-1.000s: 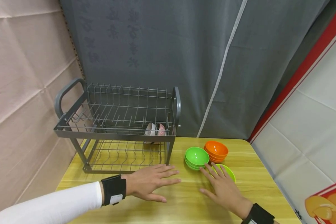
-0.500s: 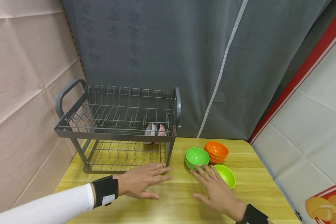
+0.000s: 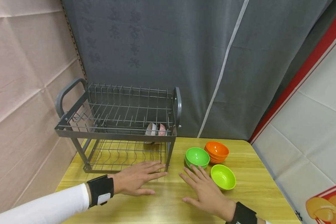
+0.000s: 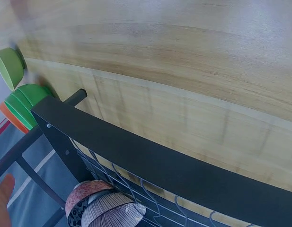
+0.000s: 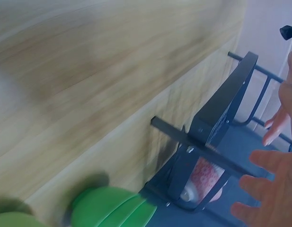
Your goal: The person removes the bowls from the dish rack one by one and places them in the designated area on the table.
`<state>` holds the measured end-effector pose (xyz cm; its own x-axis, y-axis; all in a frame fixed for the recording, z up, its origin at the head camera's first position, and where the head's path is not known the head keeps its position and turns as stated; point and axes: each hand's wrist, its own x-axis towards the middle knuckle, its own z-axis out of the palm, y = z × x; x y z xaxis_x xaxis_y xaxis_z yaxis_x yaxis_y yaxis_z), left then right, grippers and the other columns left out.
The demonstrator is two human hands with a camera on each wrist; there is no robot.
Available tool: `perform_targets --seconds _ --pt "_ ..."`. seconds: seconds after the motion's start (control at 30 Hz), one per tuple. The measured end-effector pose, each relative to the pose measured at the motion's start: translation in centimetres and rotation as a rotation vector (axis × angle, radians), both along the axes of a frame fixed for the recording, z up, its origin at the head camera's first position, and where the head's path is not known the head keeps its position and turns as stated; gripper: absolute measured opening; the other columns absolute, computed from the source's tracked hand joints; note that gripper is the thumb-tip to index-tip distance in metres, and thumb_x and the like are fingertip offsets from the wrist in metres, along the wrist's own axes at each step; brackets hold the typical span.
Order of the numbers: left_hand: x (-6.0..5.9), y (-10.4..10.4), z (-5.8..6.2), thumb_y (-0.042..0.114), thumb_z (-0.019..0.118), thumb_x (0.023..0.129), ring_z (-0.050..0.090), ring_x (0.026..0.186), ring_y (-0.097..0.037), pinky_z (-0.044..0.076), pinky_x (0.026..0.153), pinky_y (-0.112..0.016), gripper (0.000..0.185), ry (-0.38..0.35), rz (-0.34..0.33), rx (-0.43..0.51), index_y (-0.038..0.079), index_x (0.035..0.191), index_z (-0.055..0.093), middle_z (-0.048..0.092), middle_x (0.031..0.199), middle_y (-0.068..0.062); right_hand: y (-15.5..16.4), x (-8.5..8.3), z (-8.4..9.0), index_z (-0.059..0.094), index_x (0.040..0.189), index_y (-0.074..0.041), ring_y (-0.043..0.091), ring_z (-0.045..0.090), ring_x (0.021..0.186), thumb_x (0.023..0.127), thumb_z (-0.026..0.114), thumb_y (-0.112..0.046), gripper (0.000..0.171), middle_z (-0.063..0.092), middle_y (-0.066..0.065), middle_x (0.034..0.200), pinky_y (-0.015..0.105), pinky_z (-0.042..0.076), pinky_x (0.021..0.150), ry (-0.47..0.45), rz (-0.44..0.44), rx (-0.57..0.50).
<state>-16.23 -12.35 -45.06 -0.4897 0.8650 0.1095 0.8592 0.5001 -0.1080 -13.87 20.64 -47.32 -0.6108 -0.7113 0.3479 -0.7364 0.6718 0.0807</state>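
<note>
My left hand [image 3: 138, 178] is held with fingers spread in front of the dark grey two-tier dish rack [image 3: 114, 136], holding nothing. To its right, my right hand [image 3: 204, 193] is also spread and holds nothing; its fingertips overlap the front of the stacked green bowls [image 3: 197, 156] in the head view. Just right of those fingers sits a single lime-green bowl [image 3: 223, 177]. Behind it stand stacked orange bowls [image 3: 217, 151]. Inside the rack, at its right end, a white striped bowl [image 4: 112, 210] and a pink patterned bowl [image 4: 86, 191] lean on their sides.
The wooden table [image 3: 257, 189] carries everything. A grey curtain [image 3: 145, 46] hangs behind it, a pale cloth wall [image 3: 25, 77] stands at the left and a white panel [image 3: 310, 118] at the right. Wire dividers run along both rack tiers.
Both hands have drifted left with fingers spread. The right hand has moved off the lime-green bowl, which now shows whole. The bowls and rack have stayed in place.
</note>
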Motion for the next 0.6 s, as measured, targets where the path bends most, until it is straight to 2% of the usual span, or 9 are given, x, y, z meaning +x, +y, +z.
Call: perform_targets --seconds 0.1,0.2,0.33,0.6 --pt "0.0 -0.2 0.0 0.064 0.031 0.104 0.035 0.152 -0.029 0.038 0.121 -0.046 0.070 0.020 -0.001 0.008 0.023 0.160 0.032 0.034 0.166 -0.006 -0.8 0.0 0.0 0.045 0.153 -0.024 0.032 0.045 0.146 0.094 0.049 -0.070 0.075 0.048 0.004 0.158 0.030 -0.009 0.130 -0.006 0.021 0.016" --pt "-0.1 -0.4 -0.1 0.064 0.033 0.103 0.036 0.152 -0.028 0.039 0.121 -0.046 0.070 0.040 0.009 0.020 0.022 0.159 0.033 0.034 0.165 -0.006 -1.7 -0.1 -0.1 0.044 0.154 -0.024 0.031 0.043 0.147 0.095 0.047 -0.071 0.076 0.045 0.004 0.159 0.038 0.007 0.131 -0.005 0.038 0.030" --pt "-0.4 -0.9 -0.2 0.063 0.036 0.103 0.038 0.150 -0.028 0.039 0.120 -0.046 0.069 0.031 0.033 0.048 0.023 0.159 0.034 0.037 0.164 -0.007 -2.7 -0.3 -0.2 0.043 0.154 -0.025 0.030 0.041 0.148 0.095 0.044 -0.073 0.076 0.043 0.003 0.161 0.048 0.030 0.121 -0.016 0.055 0.047" --pt "-1.8 -2.2 -0.7 0.062 0.036 0.103 0.039 0.150 -0.030 0.042 0.118 -0.048 0.069 0.003 0.102 0.080 0.022 0.159 0.034 0.037 0.164 -0.007 -4.0 -1.1 -0.2 0.044 0.154 -0.022 0.034 0.040 0.149 0.096 0.043 -0.072 0.077 0.040 0.006 0.163 0.053 0.036 0.121 -0.064 0.069 0.057"
